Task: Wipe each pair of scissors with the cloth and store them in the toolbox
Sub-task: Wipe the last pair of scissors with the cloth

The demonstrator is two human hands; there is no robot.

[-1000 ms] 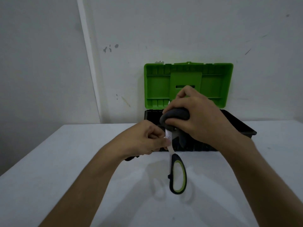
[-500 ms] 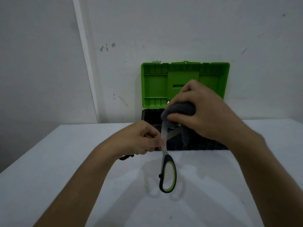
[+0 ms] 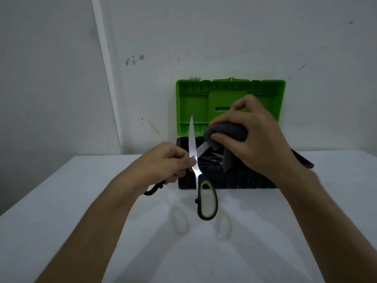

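My left hand [image 3: 167, 162] grips a pair of scissors [image 3: 196, 170] near the pivot, above the white table. The blades are spread: one points straight up, bare; the other slants right into a grey cloth [image 3: 226, 132]. My right hand [image 3: 257, 137] is closed around that cloth and pinches it over the slanted blade. One black-and-green handle loop hangs down at the front; the other black loop pokes out under my left hand. Behind them stands the toolbox [image 3: 228, 180], black base, green lid [image 3: 193, 103] upright and open. Metal blades show inside it.
The white table [image 3: 61, 201] runs from the toolbox to the near edge. A pale wall [image 3: 224, 37] rises right behind the toolbox, with a white vertical strip at the left. The table's left edge drops off into shadow.
The scissors have opened: one blade now stands free and upright. My right hand with the cloth has slid up and to the right along the other blade.
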